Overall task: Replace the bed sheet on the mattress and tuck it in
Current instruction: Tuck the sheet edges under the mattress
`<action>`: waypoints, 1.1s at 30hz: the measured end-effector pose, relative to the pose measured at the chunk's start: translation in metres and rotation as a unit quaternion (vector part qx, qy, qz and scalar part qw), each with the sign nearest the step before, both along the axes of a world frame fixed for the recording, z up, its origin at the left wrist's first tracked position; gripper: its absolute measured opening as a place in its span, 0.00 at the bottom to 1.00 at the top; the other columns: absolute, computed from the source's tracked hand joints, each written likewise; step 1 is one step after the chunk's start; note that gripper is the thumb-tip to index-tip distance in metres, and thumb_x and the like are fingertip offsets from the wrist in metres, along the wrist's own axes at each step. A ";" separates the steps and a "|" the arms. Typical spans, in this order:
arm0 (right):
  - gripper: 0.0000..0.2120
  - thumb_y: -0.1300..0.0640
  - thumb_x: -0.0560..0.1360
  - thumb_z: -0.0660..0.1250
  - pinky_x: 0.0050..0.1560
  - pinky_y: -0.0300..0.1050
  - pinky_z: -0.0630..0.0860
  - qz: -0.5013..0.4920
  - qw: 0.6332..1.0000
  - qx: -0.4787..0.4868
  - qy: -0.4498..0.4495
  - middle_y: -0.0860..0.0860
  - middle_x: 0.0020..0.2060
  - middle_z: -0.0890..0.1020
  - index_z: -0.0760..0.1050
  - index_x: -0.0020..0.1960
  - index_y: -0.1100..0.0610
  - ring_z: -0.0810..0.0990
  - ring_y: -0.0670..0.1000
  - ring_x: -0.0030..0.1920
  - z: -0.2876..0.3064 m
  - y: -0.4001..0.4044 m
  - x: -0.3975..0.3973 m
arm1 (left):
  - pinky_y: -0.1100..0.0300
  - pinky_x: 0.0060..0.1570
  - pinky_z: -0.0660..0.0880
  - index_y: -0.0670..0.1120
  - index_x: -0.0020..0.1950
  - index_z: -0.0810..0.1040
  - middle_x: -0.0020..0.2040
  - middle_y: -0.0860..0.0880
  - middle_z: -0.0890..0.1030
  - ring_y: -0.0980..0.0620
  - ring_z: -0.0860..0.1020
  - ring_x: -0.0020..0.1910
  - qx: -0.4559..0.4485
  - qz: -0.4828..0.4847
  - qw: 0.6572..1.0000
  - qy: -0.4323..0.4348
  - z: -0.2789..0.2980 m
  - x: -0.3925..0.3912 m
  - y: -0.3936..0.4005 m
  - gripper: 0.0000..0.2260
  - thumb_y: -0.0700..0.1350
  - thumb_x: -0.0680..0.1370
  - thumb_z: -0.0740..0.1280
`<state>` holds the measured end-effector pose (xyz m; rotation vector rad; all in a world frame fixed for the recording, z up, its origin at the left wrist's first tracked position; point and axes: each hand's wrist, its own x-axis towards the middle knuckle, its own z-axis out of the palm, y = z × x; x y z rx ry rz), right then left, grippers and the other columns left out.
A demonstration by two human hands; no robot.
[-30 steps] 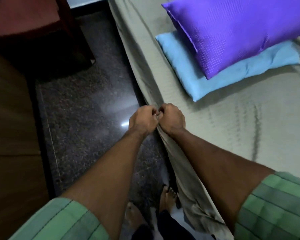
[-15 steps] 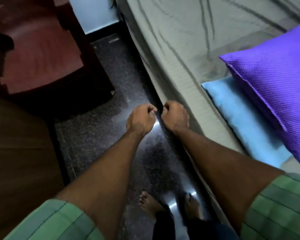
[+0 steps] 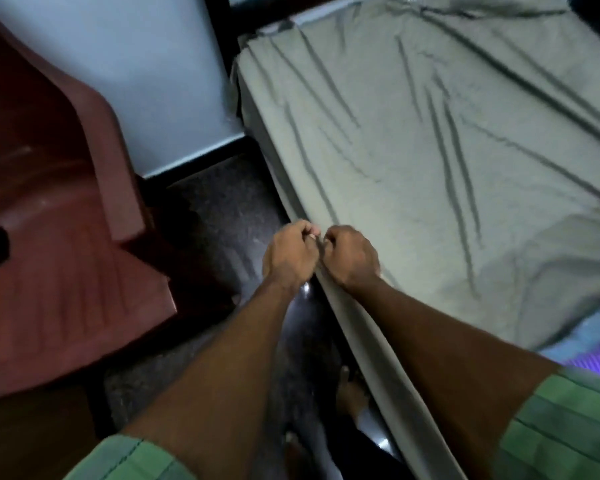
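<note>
Mostly spread, tuck pending

Both fists, left hand and right hand, pinch the bed sheet at the mattress's left edge. Sheet covers the top, still creased; side hangs loose toward the floor. Tucking looks undone.

No readable text, labels, brand marks or numbers can be made out anywhere here, honestly. Nothing is printed on the bed sheet, and the plastic chair is unmarked too.
</note>
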<state>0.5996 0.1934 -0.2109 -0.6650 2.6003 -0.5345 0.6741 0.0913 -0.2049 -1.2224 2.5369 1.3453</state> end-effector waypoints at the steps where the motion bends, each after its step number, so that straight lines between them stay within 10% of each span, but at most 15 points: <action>1: 0.10 0.53 0.78 0.61 0.47 0.50 0.78 0.001 1.000 -0.002 0.003 0.56 0.50 0.83 0.80 0.48 0.54 0.82 0.61 0.50 0.000 -0.015 -0.016 | 0.52 0.55 0.79 0.55 0.48 0.81 0.51 0.57 0.85 0.51 0.82 0.51 0.001 0.000 1.000 0.005 0.001 -0.013 -0.016 0.09 0.48 0.77 0.62; 8: 0.08 0.52 0.78 0.64 0.46 0.49 0.78 0.017 0.999 -0.030 0.042 0.53 0.49 0.81 0.79 0.49 0.54 0.80 0.57 0.50 -0.019 -0.179 -0.144 | 0.55 0.53 0.77 0.57 0.44 0.78 0.52 0.52 0.85 0.48 0.82 0.52 -0.013 0.052 0.998 0.025 -0.036 -0.129 -0.178 0.10 0.42 0.77 0.63; 17: 0.21 0.46 0.81 0.58 0.58 0.57 0.73 -0.020 0.985 -0.098 0.143 0.56 0.62 0.76 0.74 0.67 0.56 0.74 0.60 0.59 -0.077 -0.359 -0.265 | 0.52 0.58 0.75 0.46 0.62 0.77 0.59 0.46 0.80 0.46 0.78 0.58 -0.037 0.086 0.988 0.122 -0.092 -0.239 -0.340 0.12 0.43 0.80 0.64; 24: 0.25 0.32 0.72 0.64 0.58 0.56 0.71 -0.083 0.988 -0.043 0.119 0.52 0.52 0.79 0.75 0.53 0.53 0.75 0.56 0.56 -0.080 -0.413 -0.281 | 0.56 0.54 0.78 0.45 0.60 0.84 0.55 0.46 0.85 0.49 0.81 0.52 0.153 0.315 0.933 0.086 -0.094 -0.298 -0.390 0.09 0.42 0.81 0.68; 28: 0.18 0.41 0.79 0.60 0.52 0.57 0.70 -0.064 0.983 0.017 0.172 0.53 0.46 0.81 0.79 0.48 0.54 0.78 0.58 0.51 -0.089 -0.432 -0.259 | 0.56 0.49 0.81 0.40 0.58 0.84 0.44 0.46 0.85 0.51 0.81 0.42 0.332 0.352 0.869 0.101 -0.096 -0.299 -0.406 0.07 0.39 0.80 0.71; 33: 0.10 0.52 0.76 0.66 0.45 0.52 0.71 -0.014 0.987 -0.036 0.157 0.54 0.37 0.82 0.79 0.39 0.55 0.80 0.58 0.40 -0.090 -0.454 -0.246 | 0.63 0.34 0.78 0.39 0.56 0.83 0.44 0.48 0.85 0.52 0.81 0.38 0.321 0.290 0.901 0.027 -0.113 -0.288 -0.436 0.09 0.44 0.83 0.68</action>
